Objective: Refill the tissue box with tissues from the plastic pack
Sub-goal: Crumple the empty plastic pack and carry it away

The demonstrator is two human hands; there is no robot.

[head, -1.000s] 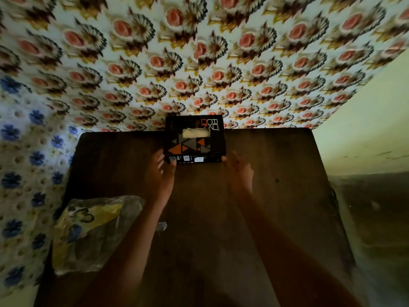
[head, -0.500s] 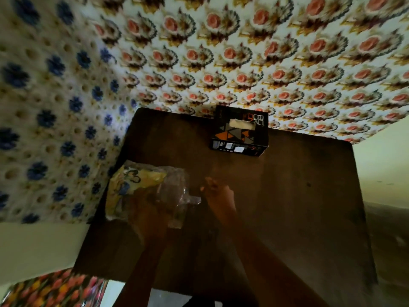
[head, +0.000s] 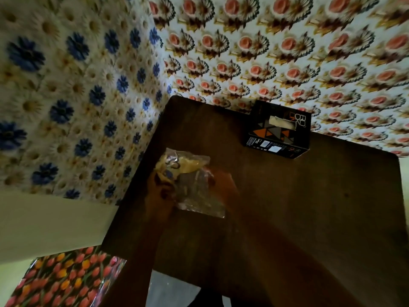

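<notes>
A black tissue box (head: 277, 134) with orange and grey triangles stands at the far edge of the dark wooden table (head: 321, 207), a tissue showing in its top slot. The clear plastic pack (head: 188, 180) with a yellow printed end is lifted above the table's left part. My left hand (head: 158, 196) grips its left side. My right hand (head: 225, 187) holds its right edge. Both hands are dark and blurred, and the pack hides part of the fingers.
Flowered wallpaper covers the walls behind and to the left of the table. A surface with a tulip pattern (head: 64, 282) sits low at the left, beyond the table's near left corner. Grey floor (head: 168, 289) shows below the table's near edge.
Both hands left the tissue box and came back to the plastic pack at the left. They now hold it, raised off the table. The view swung left.
</notes>
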